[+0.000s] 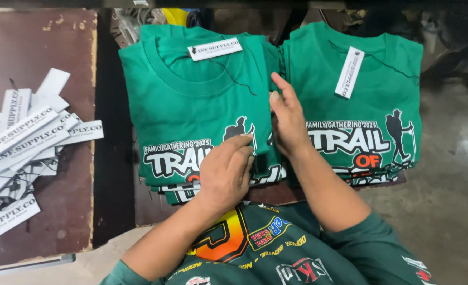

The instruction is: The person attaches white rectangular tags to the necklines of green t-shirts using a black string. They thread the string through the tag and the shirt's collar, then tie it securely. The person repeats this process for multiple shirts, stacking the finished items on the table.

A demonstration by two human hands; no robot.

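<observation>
Green folded shirts (pixel 191 105), white-tagged, printed; left hand (pixel 224 171) and right hand (pixel 286 119) rest open, grip released.

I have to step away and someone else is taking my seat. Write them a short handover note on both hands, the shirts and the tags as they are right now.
Left hand: lies on the front edge of the left stack of folded green shirts, fingers bent, holding nothing.
Right hand: open, in the gap between the stacks, against the left one's side.
Right stack of green shirts: beside it, untouched.
Done: the top shirt of each stack carries a white hang tag on a string.
Left: loose white tags piled on the brown board at left.
</observation>
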